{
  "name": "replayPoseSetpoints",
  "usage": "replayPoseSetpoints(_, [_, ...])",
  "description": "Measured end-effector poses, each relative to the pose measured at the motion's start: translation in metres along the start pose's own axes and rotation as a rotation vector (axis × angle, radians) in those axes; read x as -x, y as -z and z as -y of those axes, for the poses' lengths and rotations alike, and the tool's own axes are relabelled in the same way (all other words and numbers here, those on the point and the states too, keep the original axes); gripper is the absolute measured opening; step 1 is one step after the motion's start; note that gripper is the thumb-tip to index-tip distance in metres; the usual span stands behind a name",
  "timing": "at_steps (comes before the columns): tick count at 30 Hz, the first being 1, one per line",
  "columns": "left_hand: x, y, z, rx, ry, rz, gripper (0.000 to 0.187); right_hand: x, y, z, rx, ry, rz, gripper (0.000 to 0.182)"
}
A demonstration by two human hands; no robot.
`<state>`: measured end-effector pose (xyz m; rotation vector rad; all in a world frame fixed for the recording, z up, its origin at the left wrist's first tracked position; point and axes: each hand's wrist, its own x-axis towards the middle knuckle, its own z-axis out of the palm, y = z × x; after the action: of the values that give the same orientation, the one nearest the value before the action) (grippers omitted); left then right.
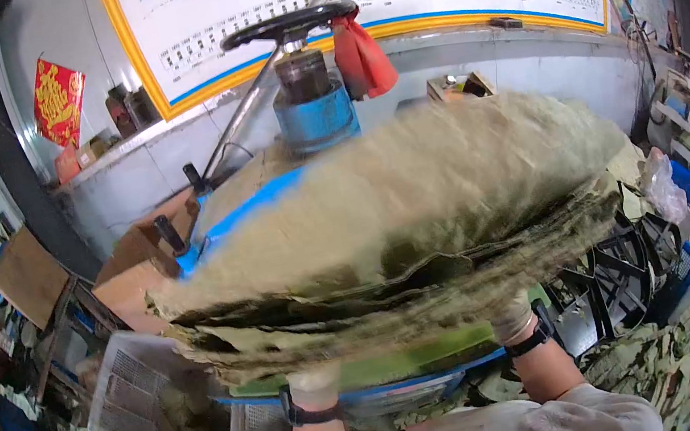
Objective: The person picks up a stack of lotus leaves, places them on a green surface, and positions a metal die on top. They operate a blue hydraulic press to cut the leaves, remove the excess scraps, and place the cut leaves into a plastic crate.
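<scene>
Before a blue press (316, 116), thick ragged stack of dried leaves (399, 216), both hands' fingers hidden beneath, grip unclear

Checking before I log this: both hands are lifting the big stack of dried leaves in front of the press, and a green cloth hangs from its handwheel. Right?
Not quite. The cloth hanging from the handwheel is red, not green, as the head view shows. The rest holds: the left hand and right hand hold up the stack of dried leaves.
</scene>
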<state>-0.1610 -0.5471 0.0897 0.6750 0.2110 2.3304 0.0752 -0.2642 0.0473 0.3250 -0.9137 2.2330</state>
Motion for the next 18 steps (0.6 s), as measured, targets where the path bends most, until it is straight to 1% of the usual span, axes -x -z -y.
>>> replayPoseSetpoints(1, [0.001,-0.009,0.001,-0.01,0.065,-0.031,0.052,0.001,-0.002,0.004,0.002,0.002,-0.014,0.054])
replayPoseSetpoints(3, [-0.003,-0.014,0.004,-0.011,0.127,0.007,0.05,0.002,-0.005,0.007,0.003,-0.006,-0.035,0.052])
replayPoseSetpoints(8, [-0.005,-0.018,0.02,0.013,0.156,0.158,0.046,0.008,-0.011,0.01,0.029,-0.034,-0.073,0.049])
replayPoseSetpoints(14, [-0.002,-0.017,0.029,0.0,0.121,0.23,0.045,0.016,-0.02,0.011,0.067,-0.048,-0.095,0.046])
replayPoseSetpoints(18, [0.009,-0.003,0.009,-0.116,0.0,0.203,0.046,0.027,-0.017,0.011,0.088,-0.063,-0.126,0.044])
